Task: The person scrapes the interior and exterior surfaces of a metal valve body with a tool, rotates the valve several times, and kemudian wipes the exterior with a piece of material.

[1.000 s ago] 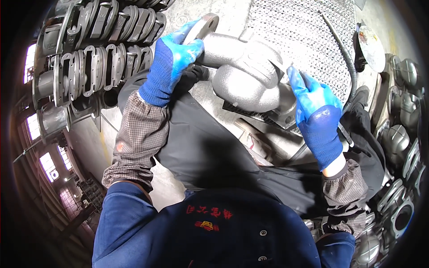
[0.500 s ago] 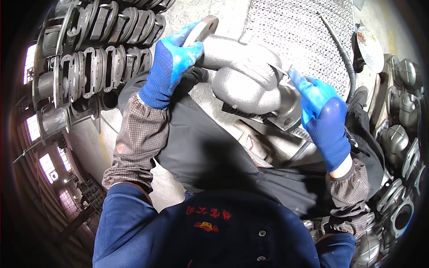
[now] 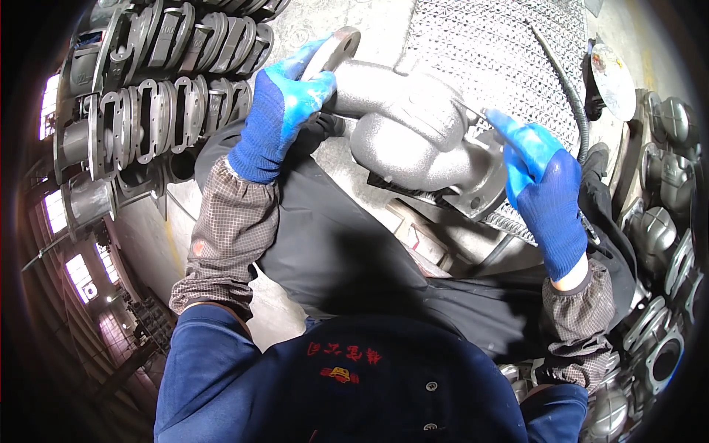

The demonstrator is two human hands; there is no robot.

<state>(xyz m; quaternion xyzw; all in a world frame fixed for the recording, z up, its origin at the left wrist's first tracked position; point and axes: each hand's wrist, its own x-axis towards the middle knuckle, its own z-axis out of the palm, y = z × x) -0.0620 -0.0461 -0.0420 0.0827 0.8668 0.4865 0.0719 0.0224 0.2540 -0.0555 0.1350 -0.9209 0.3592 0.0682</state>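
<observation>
Filling the near edge: navy shirt front (image 3: 332, 402), with black trousers (image 3: 332, 236) beyond it and checked sleeve covers (image 3: 233, 221) on both forearms. Right hand (image 3: 539, 162), blue-gloved: grip closed on a slender pointed tool (image 3: 475, 111), fingers extended along it; the part inside the glove is hidden. Tool tip points left, at the casting's rounded top; contact cannot be told.

Flanged metal casting (image 3: 413, 140), grey and bulbous, lies between the hands, beyond the lap. Its near flange (image 3: 493, 181) sits at right, just beside the right hand; its far flange (image 3: 332, 55) stands tilted at left. Left hand (image 3: 288, 96), also blue-gloved: grip grasping that far flange, thumb on the near side.

Right side: rounded castings (image 3: 657, 229) stacked from near to far. Left side: rows of flanged bodies (image 3: 155, 114). Farther: patterned sheet (image 3: 495, 52) behind the casting, dark ribbed hose (image 3: 565, 81) along its right, pale disc (image 3: 614, 81) farther right.
</observation>
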